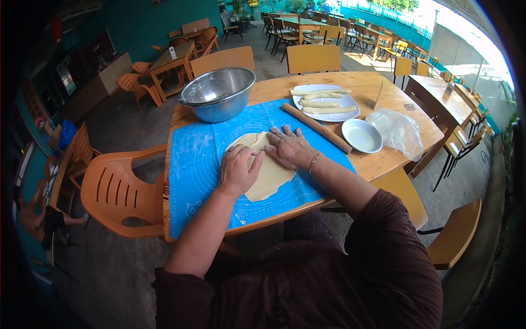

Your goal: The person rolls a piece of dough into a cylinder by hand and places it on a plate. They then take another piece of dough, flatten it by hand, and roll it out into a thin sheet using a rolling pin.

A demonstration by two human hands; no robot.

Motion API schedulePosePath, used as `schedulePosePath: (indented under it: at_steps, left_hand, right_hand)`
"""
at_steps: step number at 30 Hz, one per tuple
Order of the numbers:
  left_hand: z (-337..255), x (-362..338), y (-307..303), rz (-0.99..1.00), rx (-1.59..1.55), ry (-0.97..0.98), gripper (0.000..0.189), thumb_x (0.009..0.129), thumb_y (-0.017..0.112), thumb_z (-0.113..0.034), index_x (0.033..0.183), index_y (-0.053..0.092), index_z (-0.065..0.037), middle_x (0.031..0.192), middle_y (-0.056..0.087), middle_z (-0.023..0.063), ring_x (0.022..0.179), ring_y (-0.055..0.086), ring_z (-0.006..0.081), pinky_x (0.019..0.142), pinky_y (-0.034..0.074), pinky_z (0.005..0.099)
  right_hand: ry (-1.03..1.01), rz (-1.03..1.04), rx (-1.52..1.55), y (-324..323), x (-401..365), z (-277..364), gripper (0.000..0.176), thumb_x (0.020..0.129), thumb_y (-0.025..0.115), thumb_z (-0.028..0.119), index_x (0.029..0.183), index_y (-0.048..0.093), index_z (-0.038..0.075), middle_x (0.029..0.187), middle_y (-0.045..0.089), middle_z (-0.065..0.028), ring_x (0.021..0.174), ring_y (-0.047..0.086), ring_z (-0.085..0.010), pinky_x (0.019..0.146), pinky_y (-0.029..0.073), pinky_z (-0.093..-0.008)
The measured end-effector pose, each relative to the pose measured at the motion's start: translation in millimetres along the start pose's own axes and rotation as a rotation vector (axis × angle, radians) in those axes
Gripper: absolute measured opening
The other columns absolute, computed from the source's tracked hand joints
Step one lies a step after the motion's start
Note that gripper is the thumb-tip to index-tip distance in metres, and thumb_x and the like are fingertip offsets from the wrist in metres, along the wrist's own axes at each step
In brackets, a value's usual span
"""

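A thin, pale sheet of dough (271, 178) lies flat on a blue measuring mat (192, 156), its far edge folded over a little. My left hand (238, 169) is at the dough's left side, fingers curled and thumb close to the index finger, seemingly pinching the folded edge. Fingers spread, my right hand (289, 148) rests on the far right part of the sheet. Beyond it, a wooden rolling pin (315, 127) lies diagonally across the mat's right edge.
A metal bowl (222, 104) stands at the mat's far left corner. Rolled dough pieces (320, 104) lie on a white plate (350, 112). Right of the rolling pin are a small white bowl (362, 136) and a clear plastic bag (397, 131). An orange chair (123, 192) adjoins the table's left side.
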State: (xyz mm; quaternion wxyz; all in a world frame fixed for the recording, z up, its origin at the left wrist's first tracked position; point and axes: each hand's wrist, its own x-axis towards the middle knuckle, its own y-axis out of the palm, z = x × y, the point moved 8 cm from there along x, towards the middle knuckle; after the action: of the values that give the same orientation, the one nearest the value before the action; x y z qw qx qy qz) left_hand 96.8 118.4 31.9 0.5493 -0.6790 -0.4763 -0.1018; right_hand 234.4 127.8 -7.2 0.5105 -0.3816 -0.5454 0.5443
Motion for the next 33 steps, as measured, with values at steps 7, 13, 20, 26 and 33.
schedulePosePath:
  at_steps: [7, 13, 20, 26, 33]
  left_hand:
    - [18, -10, 26, 0.218, 0.13, -0.127, 0.042, 0.096, 0.05, -0.036, 0.11, 0.063, 0.002, 0.128, 0.053, 0.0261, 0.123, 0.046, 0.0409, 0.105, 0.033, 0.0468]
    - [22, -17, 34, 0.369, 0.202, -0.166, 0.052, 0.099, 0.043, -0.039, 0.123, 0.057, 0.005, 0.144, 0.041, 0.0261, 0.136, 0.034, 0.0407, 0.115, 0.022, 0.0464]
    - [25, -7, 23, 0.254, 0.078, -0.18, 0.039, 0.093, 0.054, -0.025, 0.115, 0.062, 0.006, 0.122, 0.059, 0.0246, 0.119, 0.051, 0.0383, 0.106, 0.035, 0.0434]
    - [-6, -12, 16, 0.295, 0.136, -0.001, 0.05, 0.083, 0.07, -0.04, 0.105, 0.067, 0.004, 0.118, 0.061, 0.0234, 0.115, 0.054, 0.0384, 0.104, 0.037, 0.0462]
    - [-60, -22, 30, 0.37, -0.052, 0.246, 0.041, 0.072, 0.08, -0.032, 0.094, 0.07, 0.002, 0.106, 0.063, 0.02, 0.103, 0.059, 0.0357, 0.094, 0.046, 0.0436]
  right_hand:
    - [0.005, -0.055, 0.115, 2, 4, 5, 0.058, 0.102, 0.029, 0.046, 0.142, 0.042, 0.007, 0.154, 0.032, -0.0149, 0.145, 0.02, -0.0367, 0.115, 0.012, -0.0603]
    - [0.156, -0.042, -0.028, 1, 12, -5, 0.057, 0.101, 0.03, 0.045, 0.141, 0.044, 0.006, 0.153, 0.034, -0.0149, 0.144, 0.02, -0.0388, 0.114, 0.011, -0.0625]
    - [-0.073, 0.042, 0.213, 5, 23, 24, 0.06, 0.101, 0.031, 0.046, 0.138, 0.047, 0.002, 0.15, 0.037, -0.0166, 0.145, 0.019, -0.0392, 0.114, 0.01, -0.0627]
    - [0.224, -0.141, -0.034, -14, 2, -36, 0.044, 0.095, 0.047, 0.036, 0.122, 0.059, 0.003, 0.133, 0.051, -0.0267, 0.131, 0.042, -0.0413, 0.107, 0.03, -0.0607]
    - [0.24, -0.258, 0.089, -42, -66, -60, 0.028, 0.087, 0.062, 0.028, 0.093, 0.068, 0.001, 0.101, 0.061, -0.0228, 0.1, 0.06, -0.0371, 0.089, 0.046, -0.0456]
